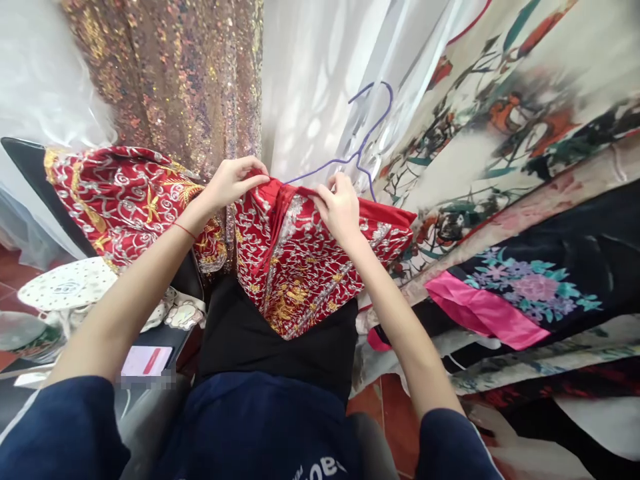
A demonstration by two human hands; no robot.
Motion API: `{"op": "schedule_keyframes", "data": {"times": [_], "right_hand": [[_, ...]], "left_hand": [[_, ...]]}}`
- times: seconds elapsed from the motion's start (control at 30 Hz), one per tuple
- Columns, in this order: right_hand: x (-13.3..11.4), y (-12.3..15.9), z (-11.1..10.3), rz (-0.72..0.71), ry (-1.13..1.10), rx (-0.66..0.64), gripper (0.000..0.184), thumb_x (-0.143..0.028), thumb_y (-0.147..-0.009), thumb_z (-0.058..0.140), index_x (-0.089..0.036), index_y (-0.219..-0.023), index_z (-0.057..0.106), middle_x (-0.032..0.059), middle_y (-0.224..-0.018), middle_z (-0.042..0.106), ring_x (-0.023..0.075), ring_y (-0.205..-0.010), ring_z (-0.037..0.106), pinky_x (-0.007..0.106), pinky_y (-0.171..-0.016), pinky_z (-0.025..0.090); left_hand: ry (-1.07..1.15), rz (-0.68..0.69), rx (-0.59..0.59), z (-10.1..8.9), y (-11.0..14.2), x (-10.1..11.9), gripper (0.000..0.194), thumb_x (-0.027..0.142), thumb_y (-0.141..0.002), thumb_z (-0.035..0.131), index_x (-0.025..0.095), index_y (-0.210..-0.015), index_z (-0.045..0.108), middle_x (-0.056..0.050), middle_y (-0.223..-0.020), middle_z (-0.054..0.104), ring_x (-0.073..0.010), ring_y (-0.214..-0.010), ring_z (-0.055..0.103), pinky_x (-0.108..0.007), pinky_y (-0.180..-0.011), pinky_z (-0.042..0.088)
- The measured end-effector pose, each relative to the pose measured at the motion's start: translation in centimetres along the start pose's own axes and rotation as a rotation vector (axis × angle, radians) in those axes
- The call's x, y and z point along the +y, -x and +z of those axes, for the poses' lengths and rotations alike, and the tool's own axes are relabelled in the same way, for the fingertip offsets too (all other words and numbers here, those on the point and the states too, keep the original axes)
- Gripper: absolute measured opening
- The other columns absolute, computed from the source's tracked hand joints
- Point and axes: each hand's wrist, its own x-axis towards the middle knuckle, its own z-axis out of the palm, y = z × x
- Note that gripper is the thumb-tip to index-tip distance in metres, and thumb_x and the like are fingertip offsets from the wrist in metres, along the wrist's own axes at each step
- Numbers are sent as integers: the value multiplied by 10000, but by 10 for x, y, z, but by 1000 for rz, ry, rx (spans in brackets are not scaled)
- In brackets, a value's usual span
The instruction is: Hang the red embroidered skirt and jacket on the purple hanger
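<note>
A red garment (295, 263) with silver and gold embroidery hangs in front of me over black fabric. My left hand (233, 180) pinches its upper left edge, fingers closed on the cloth. My right hand (340, 208) grips the top of the garment near the collar, fingers curled into the fabric. A thin purple wire hanger (367, 143) rises just behind my right hand; its lower part runs into the top of the red garment.
A second red embroidered piece (120, 200) lies draped at the left over a dark chair. A sequined brown dress (175, 73) hangs behind. Floral printed garments (525, 187) and a pink-trimmed dark one (500, 300) hang at the right. A phone (147, 361) lies at lower left.
</note>
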Motion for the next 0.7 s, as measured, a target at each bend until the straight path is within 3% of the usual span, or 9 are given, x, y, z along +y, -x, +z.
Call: {"op": "schedule_keyframes", "data": {"times": [0.1, 0.23, 0.4, 0.53, 0.7], "right_hand": [[-2, -4, 6, -109, 12, -71, 254, -255, -1032, 447, -228, -970, 691, 90, -936, 586, 231, -905, 520, 416, -789, 473], [-4, -18, 7, -149, 27, 6, 273, -232, -1041, 429, -243, -1020, 700, 78, -930, 645, 216, -872, 515, 400, -780, 455], [-8, -39, 15, -250, 39, 49, 301, -179, -1024, 427, -267, -1011, 715, 81, -997, 697, 225, -878, 549, 417, -769, 451], [-6, -43, 30, -263, 4, 64, 289, -167, -998, 449, -275, -1088, 701, 103, -1123, 701, 272, -1042, 562, 484, -857, 442], [9, -45, 39, -375, 38, 74, 247, -237, -994, 507, -293, -1153, 686, 84, -1075, 707, 246, -1034, 582, 479, -905, 425]], "left_hand": [[-23, -11, 112, 11, -1, -7, 182, 342, -931, 601, 178, -966, 672, -16, -749, 621, -118, -642, 513, -277, -653, 436], [-48, -7, 227, 21, 0, -5, 140, 317, -955, 561, 189, -973, 617, 1, -729, 565, -110, -601, 454, -286, -643, 399], [1, -115, 385, 25, 5, 7, 202, 411, -982, 526, 222, -922, 569, 21, -678, 509, -121, -565, 414, -304, -621, 374], [75, -171, 385, 26, 8, 13, 264, 484, -976, 523, 234, -896, 550, 19, -698, 519, -125, -565, 418, -309, -617, 368], [196, -205, 353, 32, 8, 14, 296, 529, -968, 525, 243, -892, 521, 16, -698, 503, -133, -597, 447, -306, -609, 370]]}}
